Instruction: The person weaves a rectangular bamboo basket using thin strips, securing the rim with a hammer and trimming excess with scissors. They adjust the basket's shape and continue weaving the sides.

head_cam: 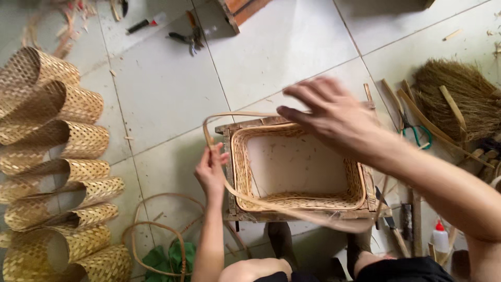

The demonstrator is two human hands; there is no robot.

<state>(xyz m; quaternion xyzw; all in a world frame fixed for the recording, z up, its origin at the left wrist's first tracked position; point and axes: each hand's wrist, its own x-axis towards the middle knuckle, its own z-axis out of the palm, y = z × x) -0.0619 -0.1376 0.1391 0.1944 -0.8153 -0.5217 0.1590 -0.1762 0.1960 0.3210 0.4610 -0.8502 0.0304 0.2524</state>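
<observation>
- In the middle of the tiled floor point(172, 94), between the person's knees, a rectangular woven basket point(297, 201) sits inside a wooden frame point(229, 172), its long axis running left to right and its open mouth facing up.
- At the left edge, a stack of curled woven bamboo sheets point(57, 156) lies well apart from the basket, piled from far to near.
- At the far right, a broom head point(459, 99) rests on the floor beside loose bamboo sticks and green-handled scissors point(420, 133).
- Around the basket's left and near sides, a long bamboo strip point(240, 115) loops: it leaves the far left corner, bends down past the left wall, then sweeps along the near rim toward the right, where it blurs.
- Over the far right corner of the basket, the right hand point(329, 112) hovers with fingers spread wide and nothing in them; it appears clear of the rim, though motion blur makes that uncertain.
- Just left of the basket's left wall, the left hand point(211, 169) is closed around the strip, gripping it where it bends; this hand is the nearer one to the strip.
- Near the right knee, a small white glue bottle point(441, 240) with a red cap stands upright.
</observation>
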